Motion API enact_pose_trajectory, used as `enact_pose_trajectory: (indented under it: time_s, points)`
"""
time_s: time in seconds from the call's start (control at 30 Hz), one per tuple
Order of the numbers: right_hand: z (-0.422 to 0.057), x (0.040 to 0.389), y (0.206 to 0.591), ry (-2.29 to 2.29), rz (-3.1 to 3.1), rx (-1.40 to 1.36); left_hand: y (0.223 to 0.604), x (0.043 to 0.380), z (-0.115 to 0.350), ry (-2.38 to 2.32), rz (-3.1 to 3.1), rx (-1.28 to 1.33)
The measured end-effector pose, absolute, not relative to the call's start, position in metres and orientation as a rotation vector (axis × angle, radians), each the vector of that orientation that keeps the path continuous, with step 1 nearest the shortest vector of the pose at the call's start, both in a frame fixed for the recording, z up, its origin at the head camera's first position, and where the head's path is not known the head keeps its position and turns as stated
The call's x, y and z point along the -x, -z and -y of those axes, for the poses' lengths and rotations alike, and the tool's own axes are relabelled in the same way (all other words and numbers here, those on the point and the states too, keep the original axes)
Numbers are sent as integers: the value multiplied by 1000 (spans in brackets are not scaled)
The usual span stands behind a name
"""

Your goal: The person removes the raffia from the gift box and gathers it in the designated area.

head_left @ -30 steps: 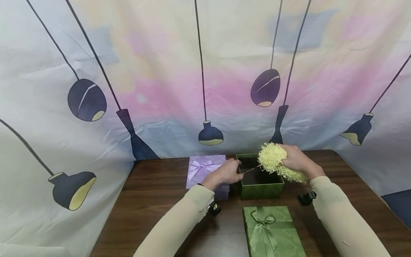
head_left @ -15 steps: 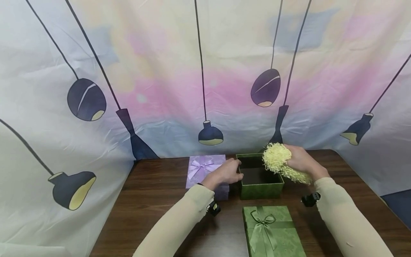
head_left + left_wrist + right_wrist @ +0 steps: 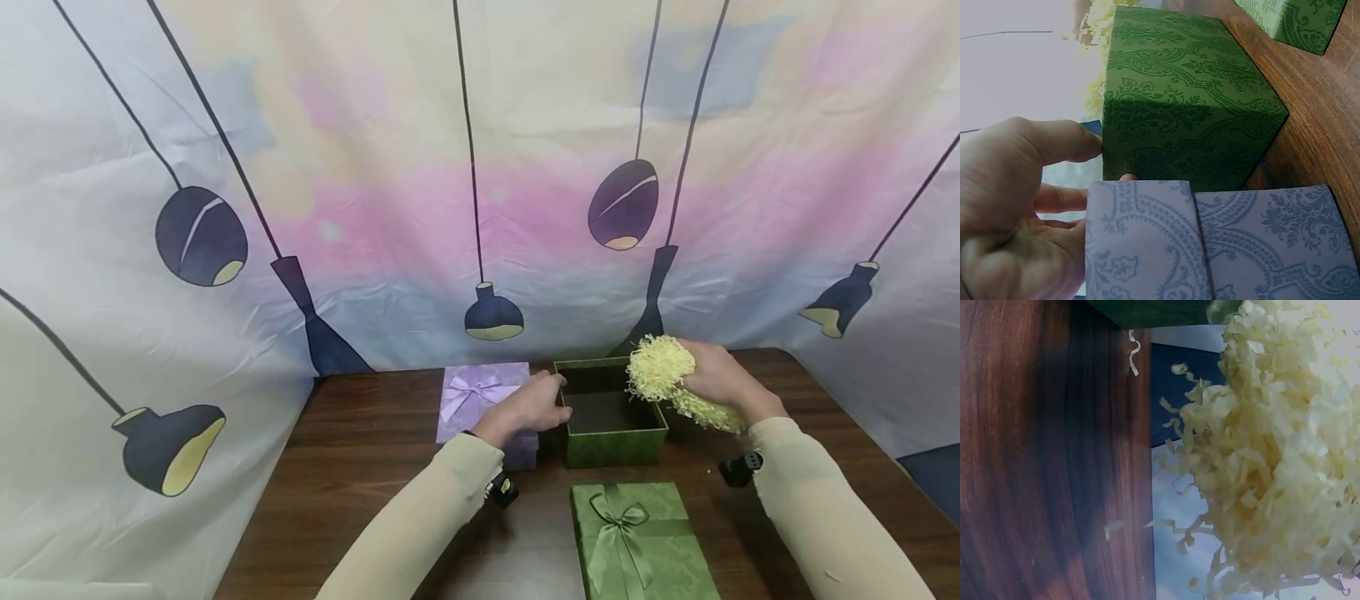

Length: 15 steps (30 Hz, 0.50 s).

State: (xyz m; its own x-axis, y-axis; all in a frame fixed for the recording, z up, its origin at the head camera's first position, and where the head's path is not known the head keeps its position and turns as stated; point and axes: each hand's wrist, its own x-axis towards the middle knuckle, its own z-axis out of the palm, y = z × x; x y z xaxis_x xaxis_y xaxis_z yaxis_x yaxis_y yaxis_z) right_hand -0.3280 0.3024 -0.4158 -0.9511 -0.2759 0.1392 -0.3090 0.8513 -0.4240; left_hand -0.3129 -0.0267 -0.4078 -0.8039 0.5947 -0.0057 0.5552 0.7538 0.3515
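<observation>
Clutching yellow shreds [image 3: 662, 367]: right hand [image 3: 722, 377]. Left hand [image 3: 528, 407], half-open, touching green box [image 3: 617, 448].

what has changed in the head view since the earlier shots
The right hand, holding the yellow shredded paper, has moved rightward, away from the middle of the open green box. The strand that stretched toward the left hand no longer shows. Unchanged: the left hand at the box's left edge, the purple box and the green lid.

The person's left sleeve [image 3: 412, 521] and right sleeve [image 3: 836, 517] are long, plain, pale cream; a small black left camera [image 3: 504, 491] sits by one cuff; a boxy black right camera [image 3: 739, 470] by the other.
</observation>
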Motion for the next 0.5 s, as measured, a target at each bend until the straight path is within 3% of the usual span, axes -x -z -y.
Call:
enact_pose_trajectory:
  time_s: [0.5]
  points:
    - [-320,327,429,-674,3064,-342,409,316,26,-474,-2839,-978]
